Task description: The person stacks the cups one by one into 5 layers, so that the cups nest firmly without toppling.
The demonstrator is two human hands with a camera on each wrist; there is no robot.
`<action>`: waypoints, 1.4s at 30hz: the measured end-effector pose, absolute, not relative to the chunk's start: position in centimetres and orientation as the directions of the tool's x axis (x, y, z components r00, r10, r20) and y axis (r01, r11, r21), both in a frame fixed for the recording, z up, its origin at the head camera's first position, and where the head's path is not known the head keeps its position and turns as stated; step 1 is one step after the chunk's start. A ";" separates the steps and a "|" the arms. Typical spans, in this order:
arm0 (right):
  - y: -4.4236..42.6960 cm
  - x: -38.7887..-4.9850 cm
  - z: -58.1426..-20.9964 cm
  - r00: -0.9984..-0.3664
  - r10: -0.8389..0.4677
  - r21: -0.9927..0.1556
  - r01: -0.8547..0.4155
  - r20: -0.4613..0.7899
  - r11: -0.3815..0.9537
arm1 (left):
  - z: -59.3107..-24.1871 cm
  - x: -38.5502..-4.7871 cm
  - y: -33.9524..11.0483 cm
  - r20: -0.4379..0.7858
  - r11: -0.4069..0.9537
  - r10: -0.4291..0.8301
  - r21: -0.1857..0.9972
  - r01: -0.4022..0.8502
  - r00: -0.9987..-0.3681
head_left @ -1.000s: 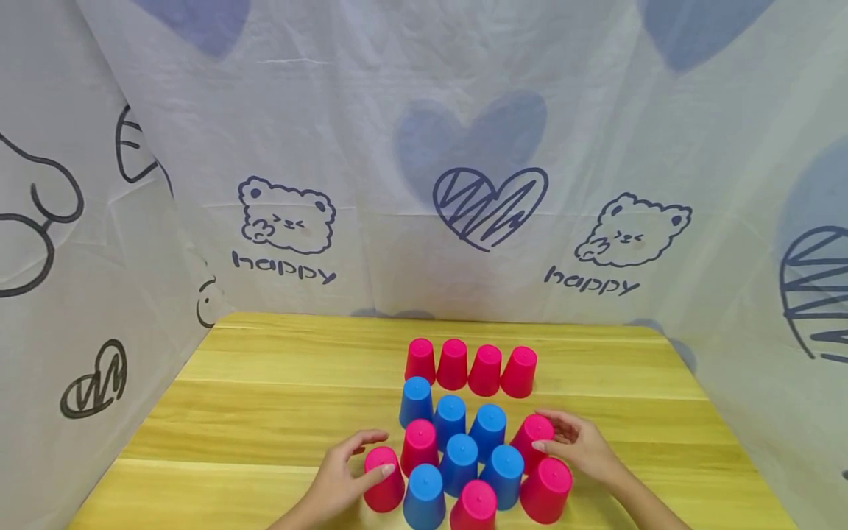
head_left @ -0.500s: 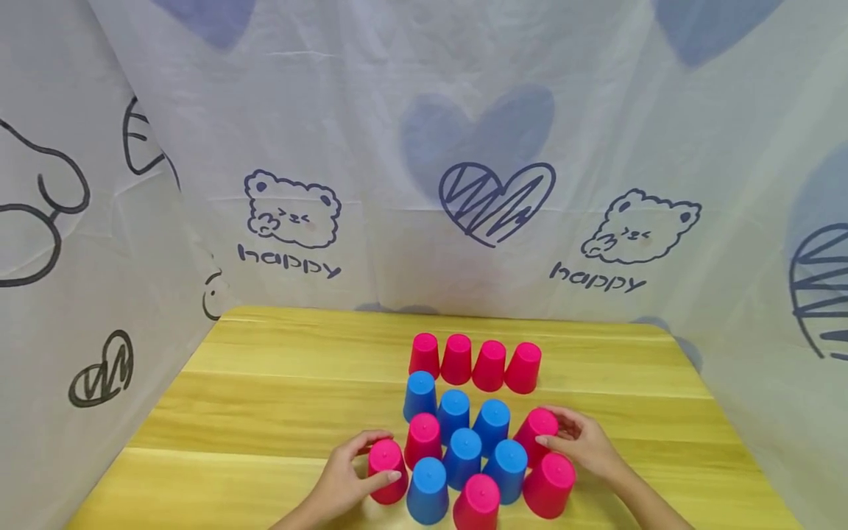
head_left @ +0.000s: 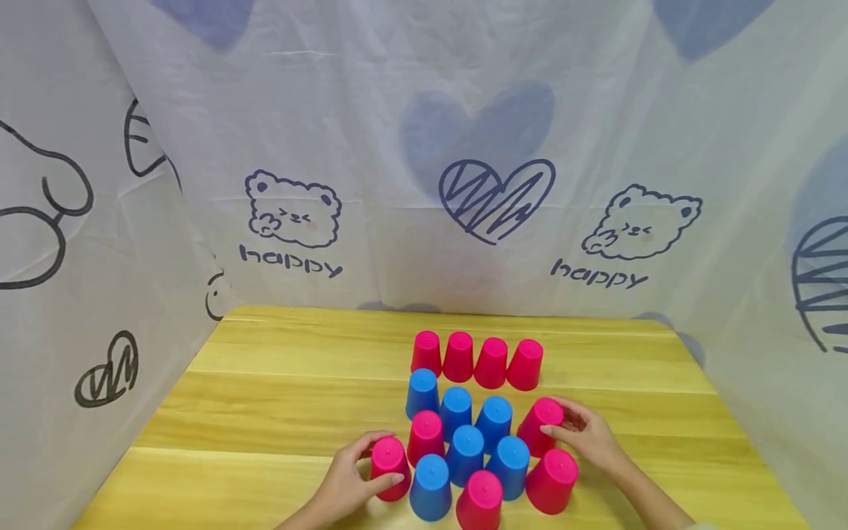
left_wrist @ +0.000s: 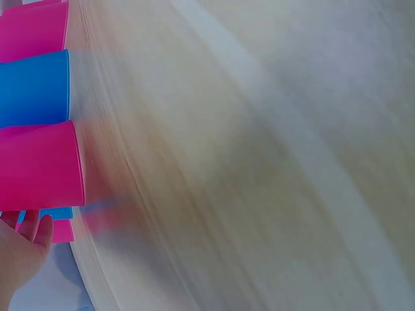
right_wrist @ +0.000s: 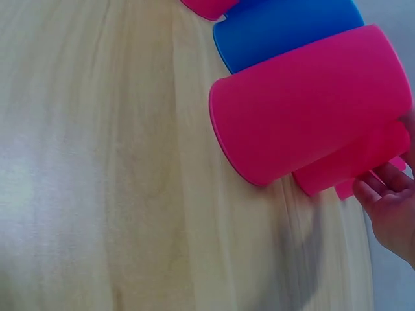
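Note:
Upside-down pink and blue cups stand on the wooden table in the head view. My left hand [head_left: 344, 478] grips the pink cup [head_left: 391, 471] at the near left end, thumb in front and fingers behind. With thumb and fingers, my right hand [head_left: 592, 442] holds another pink cup [head_left: 538, 430] at the right side. Close in front of that one stands a further pink cup [head_left: 551, 482]. A blue cup [head_left: 430, 489] is beside the left-held cup. The left wrist view shows fingers [left_wrist: 29, 227] against a pink cup [left_wrist: 39, 168]. Right-hand fingertips [right_wrist: 373, 184] touch a pink cup [right_wrist: 353, 159].
Behind the group, a row of several pink cups [head_left: 458, 358] runs across the table [head_left: 278, 390]. Several blue cups [head_left: 465, 456] fill the middle, with a pink cup [head_left: 480, 500] nearest the front. A printed cloth [head_left: 391, 243] hangs behind the table.
My left fingers have come in around the near-left pink cup. My right hand and its pink cup have shifted slightly away from me. The head view has tilted a little.

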State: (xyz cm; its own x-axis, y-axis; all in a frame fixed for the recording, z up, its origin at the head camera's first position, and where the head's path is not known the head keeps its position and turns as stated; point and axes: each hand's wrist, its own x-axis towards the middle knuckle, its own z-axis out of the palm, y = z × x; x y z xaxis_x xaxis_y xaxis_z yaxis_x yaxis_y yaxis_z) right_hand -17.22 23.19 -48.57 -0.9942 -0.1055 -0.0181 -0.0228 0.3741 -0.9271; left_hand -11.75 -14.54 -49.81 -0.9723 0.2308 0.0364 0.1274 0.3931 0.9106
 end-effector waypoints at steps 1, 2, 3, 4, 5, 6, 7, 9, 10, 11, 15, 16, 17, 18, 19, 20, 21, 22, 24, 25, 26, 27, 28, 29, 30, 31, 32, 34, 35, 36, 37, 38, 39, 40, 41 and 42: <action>23.2 -17.3 -48.6 -0.994 -0.106 -0.925 -0.030 -0.011 0.378 | -49.8 -11.7 -14.6 0.030 0.392 0.232 0.912 0.122 -0.972; 23.2 -17.4 -48.6 -0.996 -0.094 -0.927 -0.025 -0.011 0.373 | -49.8 -11.7 -14.6 0.023 0.389 0.234 0.914 0.116 -0.972; 23.3 -17.6 -48.7 -0.996 -0.084 -0.923 -0.022 -0.011 0.383 | -49.8 -11.7 -14.6 0.016 0.385 0.237 0.916 0.109 -0.971; 23.4 -17.7 -48.8 -0.998 -0.067 -0.922 -0.019 -0.008 0.387 | -49.8 -11.7 -14.6 0.009 0.380 0.241 0.919 0.103 -0.970; 23.4 -17.8 -48.9 -0.998 -0.056 -0.920 -0.020 -0.002 0.392 | -49.8 -11.6 -14.6 0.002 0.377 0.246 0.921 0.098 -0.969; 23.5 -18.0 -49.0 -0.999 -0.039 -0.916 -0.026 0.011 0.401 | -49.8 -11.6 -14.6 -0.003 0.374 0.250 0.923 0.094 -0.968; 23.7 -18.2 -49.1 -0.999 -0.026 -0.912 -0.028 0.019 0.408 | -49.8 -11.6 -14.6 -0.008 0.373 0.254 0.924 0.091 -0.967; 23.9 -18.6 -49.1 -0.999 0.005 -0.902 -0.032 0.037 0.430 | -49.8 -11.7 -14.5 -0.006 0.372 0.260 0.923 0.094 -0.966; 24.1 -18.8 -49.1 -0.999 0.012 -0.898 -0.041 0.052 0.438 | -49.8 -11.7 -14.5 -0.004 0.373 0.261 0.923 0.097 -0.965; 24.2 -19.0 -49.0 -0.998 0.018 -0.894 -0.047 0.062 0.445 | -49.8 -11.8 -14.5 0.001 0.374 0.262 0.922 0.102 -0.965; 24.8 -19.8 -48.7 -0.995 0.051 -0.881 -0.053 0.087 0.470 | -50.0 -11.8 -14.4 0.006 0.363 0.268 0.926 0.107 -0.963; 24.9 -20.0 -48.7 -0.994 0.060 -0.883 -0.050 0.088 0.466 | -50.1 -11.8 -14.4 0.005 0.358 0.269 0.928 0.105 -0.963; 25.1 -20.2 -48.6 -0.994 0.069 -0.884 -0.042 0.084 0.465 | -50.2 -11.8 -14.5 0.006 0.356 0.270 0.928 0.106 -0.963; 25.2 -20.4 -48.6 -0.994 0.076 -0.884 -0.034 0.079 0.466 | -50.3 -11.8 -14.5 0.006 0.353 0.272 0.930 0.105 -0.962; 25.3 -20.5 -48.5 -0.995 0.073 -0.885 -0.022 0.064 0.465 | -50.3 -11.8 -14.6 0.008 0.353 0.272 0.930 0.107 -0.962; 25.4 -20.7 -48.5 -0.996 0.075 -0.886 -0.012 0.053 0.464 | -50.4 -11.7 -14.6 0.011 0.356 0.272 0.928 0.111 -0.962; 25.4 -20.8 -48.4 -0.996 0.080 -0.886 -0.003 0.045 0.463 | -50.5 -11.7 -14.7 0.009 0.363 0.273 0.925 0.112 -0.962; 25.5 -21.0 -48.4 -0.996 0.084 -0.888 0.003 0.040 0.460 | -50.6 -11.7 -14.8 0.010 0.369 0.275 0.922 0.115 -0.961; 25.5 -21.3 -48.2 -0.995 0.090 -0.890 0.016 0.029 0.455 | -50.7 -11.7 -14.9 0.010 0.379 0.274 0.918 0.117 -0.962; 25.6 -21.5 -48.0 -0.995 0.093 -0.891 0.022 0.022 0.453 | -50.8 -11.7 -14.9 0.009 0.383 0.273 0.916 0.117 -0.962; 25.6 -21.7 -47.8 -0.995 0.096 -0.893 0.025 0.020 0.450 | -50.8 -11.7 -14.9 0.002 0.387 0.272 0.915 0.111 -0.962; 25.6 -21.9 -47.7 -0.995 0.101 -0.891 0.032 0.016 0.452 | -50.8 -11.8 -15.0 -0.004 0.390 0.270 0.915 0.105 -0.963; 25.6 -22.2 -47.6 -0.994 0.105 -0.892 0.032 0.018 0.451 | -50.8 -11.8 -15.0 -0.006 0.389 0.267 0.915 0.102 -0.964; 25.6 -22.4 -47.5 -0.994 0.106 -0.890 0.033 0.017 0.454 | -50.8 -11.8 -15.0 -0.010 0.389 0.265 0.916 0.098 -0.964; 25.6 -22.6 -47.4 -0.994 0.109 -0.888 0.032 0.020 0.458 | -50.8 -11.8 -15.0 -0.012 0.387 0.264 0.917 0.095 -0.964; 25.6 -22.8 -47.4 -0.994 0.110 -0.887 0.028 0.025 0.462 | -50.8 -11.9 -15.0 -0.015 0.389 0.264 0.917 0.092 -0.965; 25.5 -23.0 -47.5 -0.993 0.116 -0.886 0.026 0.031 0.462 | -50.8 -11.9 -15.0 -0.017 0.391 0.263 0.916 0.090 -0.965; 25.5 -23.4 -47.7 -0.989 0.139 -0.891 0.025 0.042 0.454 | -50.8 -11.9 -15.0 -0.017 0.391 0.266 0.916 0.092 -0.964; 25.4 -23.5 -47.8 -0.988 0.150 -0.890 0.031 0.042 0.455 | -50.8 -11.9 -15.0 -0.017 0.391 0.267 0.916 0.092 -0.963; 25.4 -23.6 -47.9 -0.986 0.164 -0.890 0.036 0.044 0.454 | -50.7 -11.9 -15.0 -0.016 0.393 0.269 0.915 0.095 -0.963; 25.3 -23.8 -47.9 -0.983 0.177 -0.889 0.041 0.046 0.456 | -50.7 -11.9 -15.0 -0.016 0.394 0.272 0.914 0.096 -0.962; 25.3 -23.9 -48.0 -0.980 0.192 -0.891 0.048 0.044 0.452 | -50.7 -11.9 -15.0 -0.017 0.395 0.274 0.914 0.096 -0.962; 25.3 -24.0 -48.0 -0.978 0.203 -0.890 0.053 0.045 0.453 | -50.7 -11.9 -15.0 -0.019 0.393 0.276 0.915 0.095 -0.961; 25.3 -24.1 -48.0 -0.976 0.212 -0.890 0.058 0.045 0.453 | -50.7 -11.9 -15.0 -0.019 0.392 0.277 0.915 0.095 -0.961; 25.3 -24.2 -47.9 -0.977 0.210 -0.886 0.063 0.039 0.459 | -50.6 -11.9 -15.0 -0.020 0.392 0.278 0.915 0.094 -0.960; 25.3 -24.3 -47.8 -0.976 0.213 -0.886 0.069 0.034 0.459 | -50.6 -11.9 -15.1 -0.021 0.390 0.280 0.916 0.093 -0.960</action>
State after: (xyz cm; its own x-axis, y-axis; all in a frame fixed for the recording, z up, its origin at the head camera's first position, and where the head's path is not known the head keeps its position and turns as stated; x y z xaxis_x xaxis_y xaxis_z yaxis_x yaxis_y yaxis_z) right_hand -24.31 25.28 -47.80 -0.9765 0.2130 0.0344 0.0690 0.4593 -0.8856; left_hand -11.86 -15.05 -50.64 -0.9599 0.2796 -0.0215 0.0932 0.3903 0.9160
